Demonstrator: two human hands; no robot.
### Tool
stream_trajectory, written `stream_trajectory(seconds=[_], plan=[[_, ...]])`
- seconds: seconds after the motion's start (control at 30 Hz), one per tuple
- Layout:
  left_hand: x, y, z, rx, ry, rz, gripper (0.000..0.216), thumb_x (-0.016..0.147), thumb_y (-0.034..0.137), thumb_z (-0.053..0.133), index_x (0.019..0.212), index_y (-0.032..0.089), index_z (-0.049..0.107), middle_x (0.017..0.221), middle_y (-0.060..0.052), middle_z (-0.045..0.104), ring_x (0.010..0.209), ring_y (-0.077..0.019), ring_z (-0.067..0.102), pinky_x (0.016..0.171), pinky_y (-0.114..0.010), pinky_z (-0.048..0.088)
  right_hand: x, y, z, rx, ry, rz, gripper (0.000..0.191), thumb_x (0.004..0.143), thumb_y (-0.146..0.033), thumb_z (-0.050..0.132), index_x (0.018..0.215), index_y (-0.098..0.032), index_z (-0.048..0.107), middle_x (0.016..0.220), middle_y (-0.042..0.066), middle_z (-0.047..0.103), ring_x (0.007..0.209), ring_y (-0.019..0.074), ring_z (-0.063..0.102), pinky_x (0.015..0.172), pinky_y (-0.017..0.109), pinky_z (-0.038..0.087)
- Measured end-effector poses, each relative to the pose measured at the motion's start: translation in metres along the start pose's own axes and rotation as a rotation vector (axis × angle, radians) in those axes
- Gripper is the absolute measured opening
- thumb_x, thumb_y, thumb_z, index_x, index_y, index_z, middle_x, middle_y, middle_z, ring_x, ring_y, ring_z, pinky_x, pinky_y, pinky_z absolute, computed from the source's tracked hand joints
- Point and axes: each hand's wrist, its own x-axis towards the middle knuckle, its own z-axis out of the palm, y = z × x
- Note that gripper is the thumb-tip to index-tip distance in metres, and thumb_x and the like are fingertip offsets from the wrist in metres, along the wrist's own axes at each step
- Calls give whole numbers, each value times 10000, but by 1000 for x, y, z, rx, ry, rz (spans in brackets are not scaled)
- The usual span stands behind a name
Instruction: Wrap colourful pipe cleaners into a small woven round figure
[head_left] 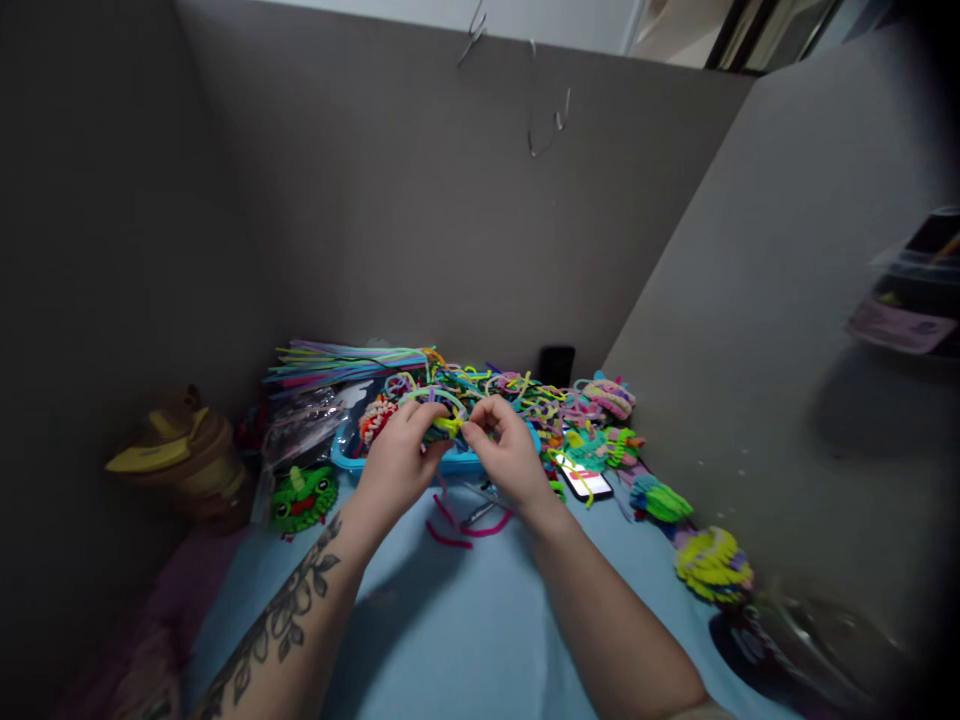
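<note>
Both my hands are raised over the middle of the table and nearly meet. My left hand (405,455) grips a small bundle of yellow and dark pipe cleaners (448,426), curled between thumb and fingers. The fingertips of my right hand (514,460) pinch the right end of this yellow piece. Behind the hands stands a blue plastic tray (347,463) with tangled pipe cleaners and a red-and-white fuzzy ball (375,420). Below the hands, magenta pipe cleaner pieces (450,540) lie beside a metal tool (480,512), perhaps pliers or scissors, partly hidden.
A green fuzzy figure (304,500) sits left, near a brown-and-yellow cup (187,450). Straight pipe cleaners (345,362) lie at the back left. On the right are a lit phone (585,478), several fuzzy pieces including a yellow one (712,565), and grey partition walls (450,200).
</note>
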Motion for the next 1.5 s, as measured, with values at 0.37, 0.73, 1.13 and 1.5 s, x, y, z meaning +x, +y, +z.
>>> stream_trajectory(seconds=[0.37, 0.73, 1.13, 1.5], plan=[[7, -26, -8, -536, -24, -319, 388, 711, 308, 724, 1053, 191, 584, 997, -51, 640, 951, -235, 612, 825, -371, 502, 4, 3, -17, 443, 4, 54, 341, 757, -352, 683, 1049, -249, 539, 800, -2, 642, 755, 154, 623, 723, 289, 485], [0, -10, 0, -1171, -385, -431, 471, 703, 342, 768, 1101, 220, 549, 978, -33, 578, 806, -147, 585, 665, -273, 519, 7, 7, -15, -25, -53, -208, 27, 771, -240, 682, 791, -233, 699, 893, 22, 541, 896, 173, 548, 866, 351, 437], [-1, -17, -16, -562, -379, -87, 547, 744, 276, 703, 1229, 217, 458, 1128, -78, 545, 970, -200, 558, 801, -322, 492, 10, 20, -6, 271, -179, 185, 222, 675, -335, 746, 773, -205, 594, 727, -25, 583, 686, 126, 559, 650, 262, 455], [0, -9, -27, -472, -265, 32, 588, 731, 191, 662, 1263, 210, 413, 1252, -127, 499, 1213, -271, 486, 1015, -420, 425, 2, 9, -4, 710, -250, 435, 587, 512, -300, 897, 934, -222, 496, 607, -93, 596, 503, 71, 533, 517, 174, 410]])
